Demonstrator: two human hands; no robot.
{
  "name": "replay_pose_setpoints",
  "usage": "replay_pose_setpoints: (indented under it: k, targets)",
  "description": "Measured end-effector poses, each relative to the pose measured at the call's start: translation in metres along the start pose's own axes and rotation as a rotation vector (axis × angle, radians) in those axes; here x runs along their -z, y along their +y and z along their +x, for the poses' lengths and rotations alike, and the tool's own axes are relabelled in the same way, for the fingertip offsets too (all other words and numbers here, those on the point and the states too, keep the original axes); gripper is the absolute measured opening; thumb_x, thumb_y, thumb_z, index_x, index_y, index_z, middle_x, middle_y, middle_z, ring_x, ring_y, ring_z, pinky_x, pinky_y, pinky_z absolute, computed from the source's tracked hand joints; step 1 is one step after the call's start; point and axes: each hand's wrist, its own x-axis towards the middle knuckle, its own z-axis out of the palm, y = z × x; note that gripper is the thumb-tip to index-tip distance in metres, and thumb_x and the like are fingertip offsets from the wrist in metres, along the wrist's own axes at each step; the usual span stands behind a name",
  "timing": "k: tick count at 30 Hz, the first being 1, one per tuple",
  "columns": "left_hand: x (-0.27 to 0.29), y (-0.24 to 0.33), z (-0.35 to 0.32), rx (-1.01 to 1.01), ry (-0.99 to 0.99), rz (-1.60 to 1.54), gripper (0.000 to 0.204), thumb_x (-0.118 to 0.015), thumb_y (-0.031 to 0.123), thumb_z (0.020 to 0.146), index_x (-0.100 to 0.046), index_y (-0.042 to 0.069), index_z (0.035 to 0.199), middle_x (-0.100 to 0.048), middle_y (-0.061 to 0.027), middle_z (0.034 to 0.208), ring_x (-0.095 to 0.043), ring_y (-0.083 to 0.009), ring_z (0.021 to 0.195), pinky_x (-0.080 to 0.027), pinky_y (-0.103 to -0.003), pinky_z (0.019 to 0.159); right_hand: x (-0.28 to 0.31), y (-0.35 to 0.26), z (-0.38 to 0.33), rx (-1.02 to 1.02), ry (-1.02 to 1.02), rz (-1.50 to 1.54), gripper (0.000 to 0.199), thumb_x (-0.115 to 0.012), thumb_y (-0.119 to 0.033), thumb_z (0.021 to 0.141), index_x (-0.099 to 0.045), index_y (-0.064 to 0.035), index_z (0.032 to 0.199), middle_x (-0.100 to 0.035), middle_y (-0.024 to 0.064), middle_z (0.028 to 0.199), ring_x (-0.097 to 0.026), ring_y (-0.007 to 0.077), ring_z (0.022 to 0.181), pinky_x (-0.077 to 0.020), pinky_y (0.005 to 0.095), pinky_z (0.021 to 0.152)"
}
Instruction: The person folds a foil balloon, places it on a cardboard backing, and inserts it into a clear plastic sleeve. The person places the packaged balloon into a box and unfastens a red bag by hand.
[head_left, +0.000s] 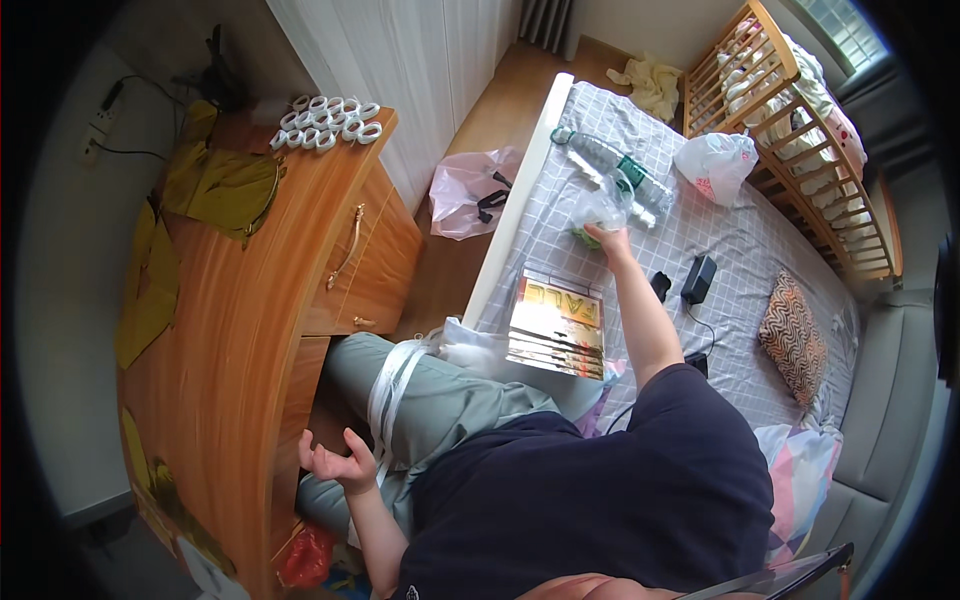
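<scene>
My right hand (pixel 610 243) reaches out over the bed, its fingers closed round a clear plastic container (pixel 598 210) with some green at its near end; its exact kind is hard to make out. Just beyond it a large clear plastic bottle (pixel 615 160) with a green label lies on its side. My left hand (pixel 340 460) hangs beside the desk edge, palm up, fingers partly curled and apart, with nothing in it. Long white strips (pixel 393 385) drape over my leg. A stack of shiny gold packets (pixel 556 325) lies on the bed's near edge.
The wooden desk (pixel 230 330) at left carries several small white rolls (pixel 328 123) and olive-gold sheets (pixel 222 185). A pink plastic bag (pixel 468 195) is on the floor. The bed holds a white bag (pixel 716 165), a black adapter (pixel 699 279) and a patterned cushion (pixel 793 335); a wooden crib (pixel 785 110) stands behind.
</scene>
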Motion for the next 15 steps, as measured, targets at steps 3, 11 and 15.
replay_pose_setpoints:
  k: [3, 11, 15]
  targets:
    - [-0.002, 0.003, -0.003, 0.068, 0.001, -0.014, 0.057, -0.067, 0.000, 0.091, -0.031, 0.006, 0.134, -0.038, -0.0270, 0.140, -0.044, -0.0383, 0.125, -0.042, -0.052, 0.110, -0.026, -0.007, -0.002, 0.144, 0.208, -0.159, 0.079, -0.093, -0.016, 0.071, -0.053, -0.0005, 0.138, -0.065, 0.0099, 0.130, -0.064, 0.0253, 0.113, -0.0510, 0.0391, 0.097]
    - [-0.007, 0.038, 0.019, 0.199, -0.325, -0.224, 0.068, -0.076, 0.004, 0.085, -0.038, 0.001, 0.141, -0.047, -0.0189, 0.139, -0.053, -0.0330, 0.121, -0.045, -0.046, 0.107, -0.072, -0.059, -0.101, 0.290, -0.447, 0.285, 0.086, -0.092, -0.008, 0.069, -0.048, -0.0042, 0.142, -0.065, 0.0129, 0.128, -0.064, 0.0247, 0.117, -0.0526, 0.0372, 0.100]
    - [-0.027, 0.069, 0.066, 0.679, -0.496, -0.922, 0.107, -0.092, 0.019, 0.077, -0.025, 0.004, 0.159, -0.044, -0.0176, 0.154, -0.050, -0.0320, 0.136, -0.044, -0.044, 0.111, -0.108, -0.153, -0.223, 0.545, -1.022, -0.094, 0.086, -0.094, -0.015, 0.070, -0.051, -0.0042, 0.144, -0.062, 0.0099, 0.137, -0.060, 0.0232, 0.127, -0.0488, 0.0382, 0.108]
